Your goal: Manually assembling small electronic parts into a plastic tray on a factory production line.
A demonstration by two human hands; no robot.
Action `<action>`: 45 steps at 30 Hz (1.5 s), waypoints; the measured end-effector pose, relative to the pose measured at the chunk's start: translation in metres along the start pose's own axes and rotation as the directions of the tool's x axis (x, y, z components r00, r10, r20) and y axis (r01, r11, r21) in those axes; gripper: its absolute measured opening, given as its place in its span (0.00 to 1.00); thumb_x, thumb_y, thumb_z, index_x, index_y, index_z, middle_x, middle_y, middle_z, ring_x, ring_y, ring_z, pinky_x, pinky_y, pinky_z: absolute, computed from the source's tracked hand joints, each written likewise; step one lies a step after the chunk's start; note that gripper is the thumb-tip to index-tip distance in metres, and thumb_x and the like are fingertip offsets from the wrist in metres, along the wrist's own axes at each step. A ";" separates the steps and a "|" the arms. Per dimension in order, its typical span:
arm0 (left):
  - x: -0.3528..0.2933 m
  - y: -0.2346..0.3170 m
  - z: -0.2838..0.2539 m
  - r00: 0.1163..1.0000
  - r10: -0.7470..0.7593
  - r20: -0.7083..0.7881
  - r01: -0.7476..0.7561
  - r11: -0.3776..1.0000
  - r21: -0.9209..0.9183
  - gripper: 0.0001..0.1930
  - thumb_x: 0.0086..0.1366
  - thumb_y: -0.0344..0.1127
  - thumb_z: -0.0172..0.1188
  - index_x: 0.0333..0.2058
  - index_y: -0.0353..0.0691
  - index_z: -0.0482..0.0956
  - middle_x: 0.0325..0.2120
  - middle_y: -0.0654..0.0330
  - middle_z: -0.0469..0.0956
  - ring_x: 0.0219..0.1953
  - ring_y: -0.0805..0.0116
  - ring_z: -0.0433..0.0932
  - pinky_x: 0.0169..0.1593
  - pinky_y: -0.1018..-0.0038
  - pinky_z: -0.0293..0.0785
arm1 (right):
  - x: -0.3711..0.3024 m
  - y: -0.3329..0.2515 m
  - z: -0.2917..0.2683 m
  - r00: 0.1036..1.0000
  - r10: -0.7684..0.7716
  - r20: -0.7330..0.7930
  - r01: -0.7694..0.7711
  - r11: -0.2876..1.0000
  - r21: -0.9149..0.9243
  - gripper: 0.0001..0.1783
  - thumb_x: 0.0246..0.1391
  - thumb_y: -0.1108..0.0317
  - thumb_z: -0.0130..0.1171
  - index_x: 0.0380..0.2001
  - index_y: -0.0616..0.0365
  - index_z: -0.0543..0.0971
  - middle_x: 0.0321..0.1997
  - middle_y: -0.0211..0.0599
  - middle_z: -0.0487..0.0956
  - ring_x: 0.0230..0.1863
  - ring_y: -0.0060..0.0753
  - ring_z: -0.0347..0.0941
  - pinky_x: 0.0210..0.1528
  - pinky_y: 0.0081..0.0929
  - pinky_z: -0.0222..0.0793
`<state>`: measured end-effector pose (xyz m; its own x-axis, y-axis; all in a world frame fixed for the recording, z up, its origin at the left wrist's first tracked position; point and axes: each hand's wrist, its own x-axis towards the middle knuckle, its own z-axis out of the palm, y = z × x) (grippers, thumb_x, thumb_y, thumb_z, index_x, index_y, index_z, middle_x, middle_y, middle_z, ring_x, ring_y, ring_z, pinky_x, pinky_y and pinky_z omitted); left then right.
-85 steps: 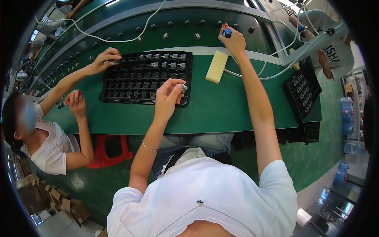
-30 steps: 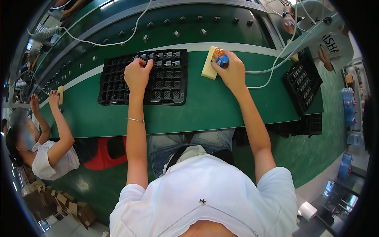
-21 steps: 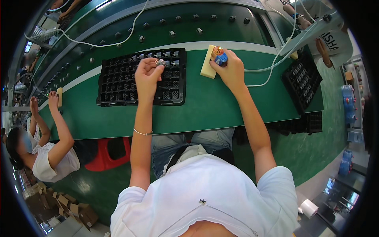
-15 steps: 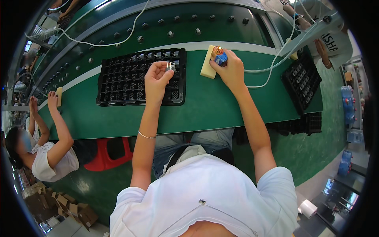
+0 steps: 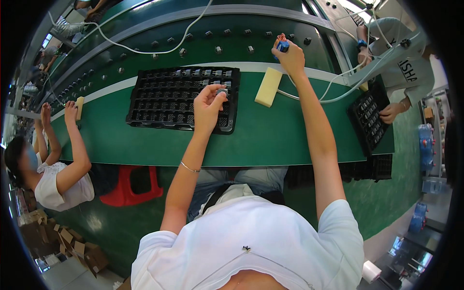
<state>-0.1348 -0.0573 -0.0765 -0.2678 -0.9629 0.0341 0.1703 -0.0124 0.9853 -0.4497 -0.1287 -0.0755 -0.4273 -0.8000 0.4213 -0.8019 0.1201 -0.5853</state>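
Observation:
My left hand (image 5: 207, 107) is over the right part of a black moulded tray (image 5: 166, 108), pinching a small silvery component (image 5: 222, 91) between thumb and fingers. Metal-topped parts with pins sit in the tray's far rows; the nearer pockets show dark patterned bottoms. My right hand (image 5: 293, 59) is stretched out over the far edge of the green table, closed around a small blue object with an orange top (image 5: 282, 45). Its exact kind is unclear. Just nearer to me, a pale yellow block (image 5: 268, 87) lies on the table.
Beyond the table, a dark green conveyor (image 5: 208, 46) carries several spaced small parts. White cables (image 5: 328, 100) run from beside the block to the right. At the right, a co-worker's hand (image 5: 390, 112) touches another black tray (image 5: 368, 118). Another person sits at left by a red stool (image 5: 128, 191).
My right hand has lifted the blue and orange object off the yellow block and moved it farther out toward the conveyor. A co-worker's hand has come to the right tray.

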 end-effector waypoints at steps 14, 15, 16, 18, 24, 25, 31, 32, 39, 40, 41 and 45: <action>-0.009 0.007 0.006 0.998 0.047 0.030 -0.045 0.998 -0.050 0.11 0.60 0.21 0.63 0.41 0.34 0.74 0.32 0.65 0.80 0.30 0.83 0.76 0.32 0.86 0.71 | 0.010 0.022 0.015 0.994 -0.087 0.060 0.092 0.991 -0.092 0.21 0.44 0.50 0.66 0.33 0.56 0.83 0.31 0.50 0.83 0.36 0.55 0.80 0.40 0.45 0.75; -0.011 0.007 0.009 0.998 0.044 0.033 -0.042 0.997 -0.069 0.11 0.60 0.22 0.63 0.41 0.34 0.74 0.32 0.64 0.80 0.31 0.82 0.76 0.32 0.86 0.71 | 0.006 0.022 0.015 0.994 -0.088 0.063 0.094 0.991 -0.093 0.21 0.44 0.50 0.66 0.33 0.56 0.83 0.31 0.50 0.83 0.36 0.55 0.80 0.40 0.45 0.75; -0.007 0.008 0.012 0.998 0.046 0.042 -0.042 0.995 -0.088 0.11 0.60 0.22 0.64 0.41 0.34 0.74 0.32 0.64 0.80 0.31 0.82 0.77 0.32 0.85 0.72 | 0.007 0.023 0.015 0.997 -0.073 0.036 0.076 0.994 -0.073 0.22 0.45 0.50 0.67 0.33 0.58 0.83 0.31 0.51 0.83 0.36 0.56 0.80 0.40 0.46 0.74; -0.002 0.005 0.018 0.996 0.069 0.057 -0.064 0.994 -0.087 0.11 0.60 0.22 0.64 0.42 0.34 0.74 0.33 0.64 0.80 0.32 0.82 0.77 0.32 0.85 0.72 | 0.012 0.027 0.009 0.997 -0.073 0.019 0.074 0.994 -0.076 0.21 0.45 0.52 0.68 0.35 0.60 0.83 0.29 0.51 0.82 0.32 0.54 0.80 0.38 0.43 0.74; -0.012 0.024 0.017 0.993 0.112 0.029 -0.110 0.991 -0.075 0.12 0.59 0.22 0.65 0.42 0.33 0.76 0.33 0.63 0.81 0.32 0.81 0.78 0.35 0.85 0.74 | -0.033 -0.056 -0.039 0.923 -0.020 0.383 -0.244 0.741 0.626 0.15 0.53 0.59 0.67 0.37 0.58 0.83 0.30 0.28 0.81 0.27 0.19 0.75 0.30 0.19 0.69; -0.014 0.028 0.019 0.991 0.133 0.031 -0.131 0.989 -0.069 0.12 0.59 0.22 0.66 0.42 0.32 0.77 0.33 0.63 0.81 0.32 0.81 0.78 0.36 0.84 0.74 | -0.049 -0.073 -0.050 0.922 -0.022 0.387 -0.245 0.740 0.626 0.15 0.53 0.59 0.67 0.37 0.58 0.83 0.30 0.28 0.81 0.27 0.19 0.75 0.30 0.19 0.69; -0.013 0.037 0.033 0.978 0.164 0.125 -0.151 0.982 -0.110 0.12 0.57 0.21 0.68 0.40 0.31 0.78 0.32 0.62 0.80 0.31 0.81 0.77 0.37 0.84 0.74 | -0.113 -0.100 -0.067 0.801 -0.067 0.594 -0.516 0.423 0.744 0.20 0.54 0.64 0.67 0.48 0.59 0.78 0.35 0.25 0.79 0.28 0.12 0.74 0.25 0.10 0.66; -0.013 0.037 0.034 0.979 0.163 0.125 -0.149 0.983 -0.109 0.12 0.57 0.21 0.68 0.40 0.31 0.78 0.32 0.62 0.80 0.31 0.81 0.77 0.37 0.84 0.74 | -0.117 -0.101 -0.068 0.792 -0.063 0.608 -0.539 0.395 0.744 0.20 0.54 0.64 0.68 0.48 0.60 0.78 0.35 0.26 0.80 0.28 0.11 0.74 0.24 0.10 0.66; 0.001 0.027 0.025 0.959 0.062 0.275 -0.077 0.996 0.045 0.13 0.55 0.28 0.72 0.37 0.35 0.78 0.29 0.67 0.78 0.30 0.81 0.74 0.36 0.84 0.72 | -0.123 -0.079 -0.065 0.649 -0.166 0.742 -0.710 0.217 0.669 0.20 0.57 0.65 0.65 0.51 0.61 0.76 0.37 0.29 0.80 0.28 0.11 0.74 0.24 0.10 0.68; 0.007 0.024 0.020 0.948 0.033 0.318 -0.069 0.992 0.102 0.15 0.53 0.31 0.74 0.35 0.36 0.78 0.27 0.68 0.77 0.29 0.81 0.73 0.36 0.82 0.72 | -0.123 -0.076 -0.067 0.625 -0.171 0.761 -0.735 0.200 0.648 0.20 0.58 0.65 0.65 0.51 0.61 0.75 0.37 0.29 0.81 0.28 0.12 0.74 0.24 0.11 0.69; 0.014 0.024 0.015 0.946 0.033 0.321 -0.069 0.993 0.101 0.15 0.53 0.31 0.74 0.35 0.36 0.78 0.27 0.68 0.77 0.29 0.81 0.73 0.36 0.82 0.72 | -0.121 -0.072 -0.071 0.627 -0.168 0.760 -0.734 0.199 0.650 0.20 0.58 0.65 0.65 0.51 0.61 0.75 0.37 0.29 0.81 0.28 0.12 0.74 0.24 0.11 0.69; 0.042 0.034 -0.015 0.937 0.337 0.096 -0.228 0.378 0.897 0.25 0.53 0.56 0.72 0.29 0.36 0.79 0.23 0.55 0.77 0.27 0.59 0.78 0.34 0.65 0.74 | -0.113 -0.038 -0.081 0.793 0.119 0.597 -0.560 0.528 0.639 0.20 0.56 0.61 0.67 0.47 0.62 0.77 0.35 0.29 0.80 0.26 0.15 0.73 0.26 0.12 0.69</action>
<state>-0.1259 -0.1026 -0.0444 -0.2841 -0.8803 0.3798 -0.7254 0.4564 0.5152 -0.4050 0.0049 -0.0448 -0.1852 -0.9714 -0.1489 0.0823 0.1356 -0.9873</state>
